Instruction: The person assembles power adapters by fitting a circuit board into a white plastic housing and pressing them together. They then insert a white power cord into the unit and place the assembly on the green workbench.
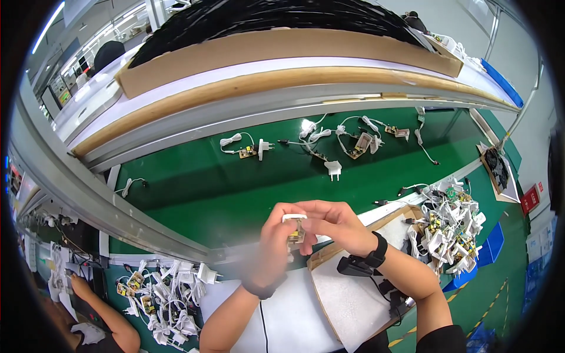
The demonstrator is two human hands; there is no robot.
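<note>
Close in front of me, both hands meet around a small white power adapter (294, 236) whose yellowish inner parts show through an uncovered side. My left hand (274, 238), partly smeared, grips it from the left. The fingers of my right hand (335, 222) pinch its upper right side. The fingers cover much of the adapter, and its cable cannot be made out. Beyond my hands, several adapters with bare circuit boards and white cables lie on the green belt (235, 188), one white plug (333, 169) among them.
Tangled heaps of adapters lie to the right (450, 229) and lower left (168, 300). A cardboard tray (329, 306) holds a black device (356, 266) under my right forearm. A metal-edged shelf (294, 82) crosses above the belt. Another person's arm (109, 317) is at far left.
</note>
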